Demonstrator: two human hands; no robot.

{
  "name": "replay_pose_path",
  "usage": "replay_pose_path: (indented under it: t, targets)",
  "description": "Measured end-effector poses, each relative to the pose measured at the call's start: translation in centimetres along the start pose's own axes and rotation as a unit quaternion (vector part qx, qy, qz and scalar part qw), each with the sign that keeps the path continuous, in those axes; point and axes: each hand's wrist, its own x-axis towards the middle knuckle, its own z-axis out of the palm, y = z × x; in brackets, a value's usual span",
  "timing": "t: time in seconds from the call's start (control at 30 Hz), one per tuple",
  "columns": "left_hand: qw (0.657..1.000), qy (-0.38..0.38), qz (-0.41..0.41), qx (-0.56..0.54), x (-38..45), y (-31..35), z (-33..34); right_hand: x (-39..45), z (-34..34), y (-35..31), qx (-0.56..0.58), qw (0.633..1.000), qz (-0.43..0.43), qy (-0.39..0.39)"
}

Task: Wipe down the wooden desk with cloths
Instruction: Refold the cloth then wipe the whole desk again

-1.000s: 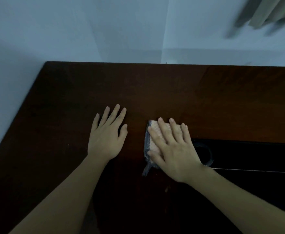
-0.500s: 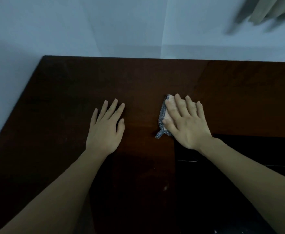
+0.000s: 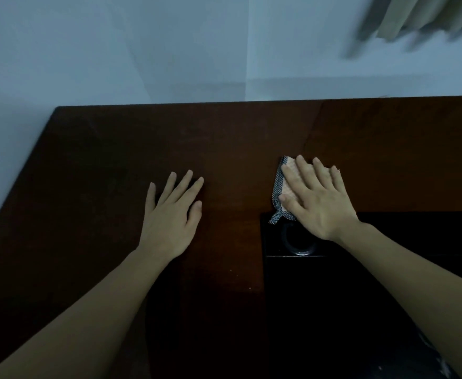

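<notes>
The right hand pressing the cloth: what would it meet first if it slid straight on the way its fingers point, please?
The right hand on the pink, dark-edged cloth would likely meet only bare dark wooden desk, then the pale wall.

Desk (image 3: 115,173) open leftward; wall (image 3: 169,50) bounds far edge
</notes>
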Motion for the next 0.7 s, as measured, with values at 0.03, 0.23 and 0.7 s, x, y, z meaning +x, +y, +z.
replay_pose_path:
  t: [0.03, 0.23, 0.7]
  targets:
    - [1.0, 0.001, 0.004, -0.004, 0.0, 0.6, 0.0, -0.6, 0.0, 0.4, 0.0, 1.0, 0.006, -0.002]
    - [1.0, 0.003, 0.025, -0.014, -0.1, 3.3, 0.4, -4.8, 0.5, 2.2, -0.005, 1.0, 0.026, -0.011]
    - [0.997, -0.022, 0.051, -0.047, -3.0, 2.6, -0.3, -15.4, 4.0, -4.9, -0.018, 0.999, 0.022, 0.031]
